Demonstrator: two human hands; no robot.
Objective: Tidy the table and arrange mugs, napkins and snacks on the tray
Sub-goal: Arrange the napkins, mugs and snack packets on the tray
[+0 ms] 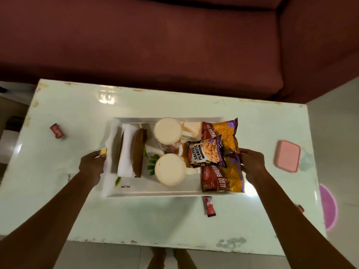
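A white rectangular tray [155, 192] lies in the middle of the pale table [77, 117]. On it stand two cream mugs [168, 131] [170, 169], one behind the other. Left of them is a brown holder with white napkins [126, 152]. On the tray's right part lie a red-and-yellow Aloo Bhujia packet [229, 171] and a Salted Peanuts packet [206, 152] on top of it. My left hand [92, 166] grips the tray's left edge. My right hand [252, 164] grips its right edge, beside the snack packets.
A small red sachet [56, 130] lies at the table's left, another red sachet [209, 206] in front of the tray. A pink lidded box [287, 156] sits at the right. A maroon sofa [155, 45] runs along the far side. A pink-purple round thing [328, 206] shows beyond the table's right edge.
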